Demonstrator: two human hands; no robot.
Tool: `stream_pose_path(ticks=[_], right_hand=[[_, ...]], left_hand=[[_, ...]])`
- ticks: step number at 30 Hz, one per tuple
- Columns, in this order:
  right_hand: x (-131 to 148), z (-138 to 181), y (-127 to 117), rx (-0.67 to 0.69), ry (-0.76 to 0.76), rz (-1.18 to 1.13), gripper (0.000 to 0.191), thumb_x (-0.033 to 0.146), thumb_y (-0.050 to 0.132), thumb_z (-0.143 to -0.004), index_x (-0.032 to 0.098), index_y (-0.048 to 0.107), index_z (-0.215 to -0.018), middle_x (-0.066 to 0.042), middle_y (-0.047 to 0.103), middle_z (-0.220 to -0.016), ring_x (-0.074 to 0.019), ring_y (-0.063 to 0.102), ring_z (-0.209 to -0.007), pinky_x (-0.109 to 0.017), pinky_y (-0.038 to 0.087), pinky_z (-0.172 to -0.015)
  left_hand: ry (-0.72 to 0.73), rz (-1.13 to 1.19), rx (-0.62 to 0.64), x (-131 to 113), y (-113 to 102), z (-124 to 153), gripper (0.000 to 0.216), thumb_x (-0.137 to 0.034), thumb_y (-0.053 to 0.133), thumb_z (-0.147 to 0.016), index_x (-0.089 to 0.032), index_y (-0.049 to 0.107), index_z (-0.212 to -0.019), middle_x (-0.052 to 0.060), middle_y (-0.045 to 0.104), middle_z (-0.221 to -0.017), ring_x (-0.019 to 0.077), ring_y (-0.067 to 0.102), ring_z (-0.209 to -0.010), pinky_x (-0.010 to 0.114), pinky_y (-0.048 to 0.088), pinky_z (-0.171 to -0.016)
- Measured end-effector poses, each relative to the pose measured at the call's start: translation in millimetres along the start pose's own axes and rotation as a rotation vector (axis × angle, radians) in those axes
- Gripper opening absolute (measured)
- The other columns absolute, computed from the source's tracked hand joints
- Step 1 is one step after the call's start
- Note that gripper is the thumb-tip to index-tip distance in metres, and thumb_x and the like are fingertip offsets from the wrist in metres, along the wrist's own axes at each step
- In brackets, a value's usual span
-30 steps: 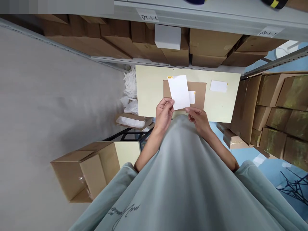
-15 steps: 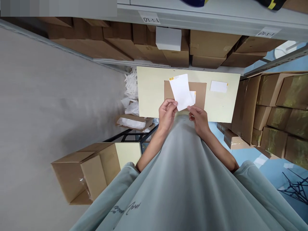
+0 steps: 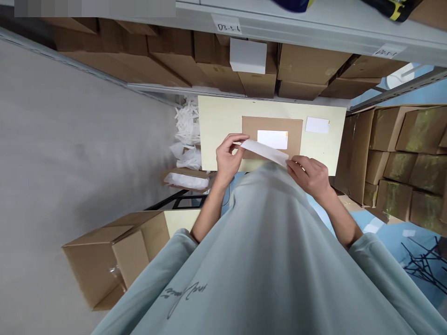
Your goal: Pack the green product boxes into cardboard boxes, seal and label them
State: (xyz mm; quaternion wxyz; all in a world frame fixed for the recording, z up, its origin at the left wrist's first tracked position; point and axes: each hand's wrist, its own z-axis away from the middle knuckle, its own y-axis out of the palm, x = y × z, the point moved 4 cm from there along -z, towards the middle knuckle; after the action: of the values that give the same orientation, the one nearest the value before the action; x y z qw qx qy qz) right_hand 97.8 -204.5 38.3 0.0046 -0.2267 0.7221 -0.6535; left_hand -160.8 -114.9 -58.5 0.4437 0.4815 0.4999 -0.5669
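Note:
A sheet of white paper [image 3: 265,152] is stretched between my two hands, turned so that it shows as a narrow slanting strip. My left hand [image 3: 231,156] pinches its left end and my right hand [image 3: 310,174] pinches its right end. Below the paper, a flat brown cardboard piece [image 3: 249,126] lies on the pale yellow table [image 3: 218,132]. On the cardboard is a white card [image 3: 270,139] with a small orange mark at its right edge. A similar white card [image 3: 317,125] lies on the table to the right.
Brown boxes and a white box [image 3: 248,56] fill the shelf behind the table. Stacked cartons [image 3: 401,163] stand at the right. An open cardboard box [image 3: 104,260] is at the lower left. White packing material [image 3: 187,123] sits beside the table's left edge.
The sheet has turned from upright to a sideways, edge-on strip. My hands have moved apart, left hand leftward and right hand rightward, and the card on the cardboard is now uncovered.

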Motion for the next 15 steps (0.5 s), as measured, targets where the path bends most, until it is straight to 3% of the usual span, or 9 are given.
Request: stream_pose_path(ticks=[5, 8, 11, 15], right_hand=[[3, -1, -11, -0.045, 0.05, -0.051, 0.015, 0.023, 0.067, -0.112, 0.027, 0.078, -0.102, -0.004, 0.079, -0.099, -0.0152, 0.066, -0.071, -0.033, 0.048, -0.064], [-12, -8, -5, 0.006, 0.218, -0.244, 0.018, 0.033, 0.066, -0.113, 0.027, 0.078, -0.101, -0.006, 0.077, -0.101, -0.0189, 0.07, -0.083, -0.034, 0.053, -0.071], [-46, -20, 21, 0.117, 0.423, -0.496, 0.025, 0.043, 0.069, -0.109, 0.026, 0.076, -0.092, -0.006, 0.075, -0.099, -0.0225, 0.07, -0.09, -0.038, 0.058, -0.082], [-97, -38, 67, 0.263, 0.611, -0.709, 0.031, 0.048, 0.085, -0.093, 0.024, 0.072, -0.079, -0.005, 0.075, -0.092, -0.0227, 0.068, -0.088, -0.041, 0.058, -0.09]], left_hand=[[0.026, -0.028, 0.076, -13, -2, 1, 0.033, -0.058, 0.076, -0.105, -0.026, 0.08, -0.098, 0.007, 0.08, -0.104, 0.0219, 0.076, -0.101, 0.034, 0.06, -0.08], [0.008, -0.058, 0.124, -5, 1, 2, 0.031, -0.055, 0.079, -0.103, -0.026, 0.079, -0.092, 0.006, 0.078, -0.097, 0.0213, 0.07, -0.093, 0.034, 0.056, -0.078], [-0.028, -0.071, 0.175, 16, 9, -5, 0.031, -0.055, 0.082, -0.1, -0.026, 0.079, -0.088, 0.006, 0.074, -0.091, 0.0226, 0.065, -0.088, 0.036, 0.053, -0.078], [-0.066, -0.094, 0.227, 54, 25, -23, 0.04, -0.064, 0.083, -0.095, -0.026, 0.078, -0.082, 0.008, 0.071, -0.086, 0.0255, 0.062, -0.087, 0.041, 0.051, -0.086]])
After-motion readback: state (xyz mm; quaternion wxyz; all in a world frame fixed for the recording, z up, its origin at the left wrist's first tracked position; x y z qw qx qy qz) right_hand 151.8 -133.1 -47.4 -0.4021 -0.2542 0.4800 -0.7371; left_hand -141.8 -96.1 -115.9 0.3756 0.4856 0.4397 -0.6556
